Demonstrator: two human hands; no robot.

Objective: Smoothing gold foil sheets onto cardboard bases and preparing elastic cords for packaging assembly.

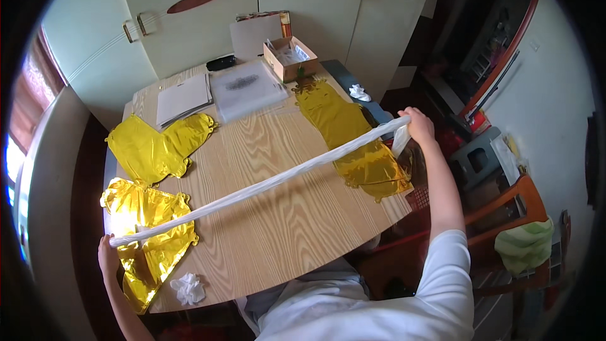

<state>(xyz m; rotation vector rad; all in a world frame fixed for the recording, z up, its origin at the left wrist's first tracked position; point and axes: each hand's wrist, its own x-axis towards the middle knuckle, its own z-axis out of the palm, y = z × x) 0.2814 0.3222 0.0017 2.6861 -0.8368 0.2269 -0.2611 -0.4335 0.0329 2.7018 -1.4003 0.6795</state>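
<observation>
A long, thin, twisted strip of white plastic film [271,182] is stretched taut above the table, slanting from near left to far right. My left hand [108,254] is closed on its near end, beside the table's left edge. At the right edge my right hand [418,126] grips the other end, and a loose tail of film [400,140] hangs below it. Under the strip's left part lies a shiny flat gold foil balloon [158,215]. A second gold foil balloon [148,150] lies beyond it. On the right, more flat gold foil [334,117] passes beneath the strip.
On the wooden table [252,233] are a crumpled white tissue [188,288], a paper stack [184,98], a clear plastic sleeve [247,90] and an open cardboard box [290,63]. Cabinets [189,25] stand behind. A wooden chair [505,215] with a green cloth is at right.
</observation>
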